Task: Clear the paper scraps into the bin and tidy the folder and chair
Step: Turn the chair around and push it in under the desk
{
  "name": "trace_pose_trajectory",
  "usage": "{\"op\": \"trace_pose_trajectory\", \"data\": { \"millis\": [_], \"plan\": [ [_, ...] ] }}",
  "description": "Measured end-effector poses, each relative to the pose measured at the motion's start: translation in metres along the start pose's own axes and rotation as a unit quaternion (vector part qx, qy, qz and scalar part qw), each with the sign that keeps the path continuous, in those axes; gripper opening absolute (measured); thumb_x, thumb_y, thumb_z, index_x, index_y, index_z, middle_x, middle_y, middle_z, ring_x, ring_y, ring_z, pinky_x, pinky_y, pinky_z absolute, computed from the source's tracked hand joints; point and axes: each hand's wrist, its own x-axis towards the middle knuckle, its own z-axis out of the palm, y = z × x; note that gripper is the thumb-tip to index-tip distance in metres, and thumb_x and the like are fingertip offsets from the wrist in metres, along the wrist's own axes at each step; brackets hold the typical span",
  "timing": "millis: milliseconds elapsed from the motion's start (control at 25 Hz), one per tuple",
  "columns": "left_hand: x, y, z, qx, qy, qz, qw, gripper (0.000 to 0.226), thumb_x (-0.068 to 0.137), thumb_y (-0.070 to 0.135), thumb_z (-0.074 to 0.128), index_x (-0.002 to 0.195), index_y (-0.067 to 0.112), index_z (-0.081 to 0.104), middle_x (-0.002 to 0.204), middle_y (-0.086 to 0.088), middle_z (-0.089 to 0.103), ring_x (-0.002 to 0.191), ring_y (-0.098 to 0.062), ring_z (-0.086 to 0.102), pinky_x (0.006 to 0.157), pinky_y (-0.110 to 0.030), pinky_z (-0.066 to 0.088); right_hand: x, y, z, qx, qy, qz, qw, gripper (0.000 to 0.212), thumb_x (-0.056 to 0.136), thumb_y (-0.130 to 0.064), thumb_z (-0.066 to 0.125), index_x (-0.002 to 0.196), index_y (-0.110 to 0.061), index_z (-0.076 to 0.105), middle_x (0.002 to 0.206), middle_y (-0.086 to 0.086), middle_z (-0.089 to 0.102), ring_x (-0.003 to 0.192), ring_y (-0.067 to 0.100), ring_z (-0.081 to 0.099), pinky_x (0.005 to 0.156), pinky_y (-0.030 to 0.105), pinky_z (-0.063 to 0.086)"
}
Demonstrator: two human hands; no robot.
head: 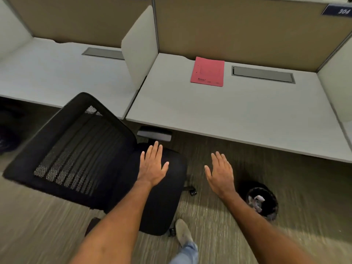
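A pink folder [208, 71] lies flat at the back of the white desk [219, 111]. A black mesh office chair [80, 149] stands on the carpet to the left of that desk, its back turned toward me and tilted. My left hand [153, 166] is flat and open above the chair's seat. My right hand [221, 172] hovers open over the carpet, holding nothing. A small black bin [270, 208] with crumpled paper scraps [256, 201] inside stands on the floor at the lower right.
A second white desk [57, 73] sits to the left behind a white divider panel [141, 48]. Beige partition walls [238, 31] close off the back. My shoe [182, 232] and trouser leg are on the carpet by the chair base.
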Motion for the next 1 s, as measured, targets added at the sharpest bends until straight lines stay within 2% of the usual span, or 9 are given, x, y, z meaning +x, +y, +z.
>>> {"op": "trace_pose_trajectory", "data": {
  "millis": [200, 400, 520, 640, 1000],
  "plan": [
    [-0.077, -0.033, 0.01, 0.017, 0.012, -0.001, 1.0, 0.077, 0.1, 0.053, 0.039, 0.162, 0.019, 0.007, 0.171, -0.003, -0.004, 0.158, -0.024, 0.005, 0.127, -0.051, 0.01, -0.076, -0.021, 0.025, -0.003, 0.005, -0.024, 1.0, 0.062, 0.104, -0.046, 0.043, 0.158, -0.017, 0.032, 0.167, 0.006, 0.029, 0.158, 0.024, 0.018, 0.127, 0.044, 0.015],
    [-0.156, -0.09, 0.001, 0.025, 0.03, -0.024, 0.999, 0.077, 0.1, 0.053, 0.041, 0.162, 0.019, 0.01, 0.171, -0.003, 0.0, 0.157, -0.025, 0.009, 0.126, -0.051, 0.013, -0.152, -0.068, 0.057, 0.004, 0.011, -0.041, 0.999, 0.06, 0.102, -0.042, 0.05, 0.155, -0.015, 0.039, 0.164, 0.007, 0.036, 0.156, 0.026, 0.025, 0.125, 0.045, 0.023],
    [-0.194, -0.145, -0.017, 0.023, 0.066, -0.051, 0.996, 0.076, 0.098, 0.05, 0.049, 0.16, 0.017, 0.021, 0.171, -0.004, 0.009, 0.156, -0.027, 0.017, 0.124, -0.053, 0.017, -0.186, -0.121, 0.073, 0.018, 0.005, -0.061, 0.998, 0.06, 0.102, -0.041, 0.05, 0.155, -0.015, 0.04, 0.164, 0.007, 0.036, 0.155, 0.026, 0.026, 0.124, 0.045, 0.025],
    [-0.206, -0.21, -0.042, 0.034, 0.091, -0.074, 0.992, 0.075, 0.097, 0.049, 0.05, 0.16, 0.017, 0.023, 0.17, -0.005, 0.012, 0.155, -0.028, 0.019, 0.124, -0.055, 0.02, -0.203, -0.182, 0.092, 0.036, -0.001, -0.087, 0.996, 0.06, 0.103, -0.042, 0.048, 0.157, -0.017, 0.037, 0.166, 0.004, 0.032, 0.157, 0.023, 0.022, 0.126, 0.044, 0.022],
    [-0.15, -0.388, -0.127, 0.053, 0.165, -0.059, 0.983, 0.071, 0.095, 0.045, 0.056, 0.155, 0.014, 0.034, 0.165, -0.013, 0.023, 0.149, -0.034, 0.029, 0.119, -0.058, 0.029, -0.176, -0.408, 0.16, 0.106, -0.044, -0.111, 0.987, 0.061, 0.105, -0.045, 0.041, 0.16, -0.024, 0.026, 0.17, -0.003, 0.019, 0.159, 0.015, 0.009, 0.128, 0.038, 0.011]
  ]
}}
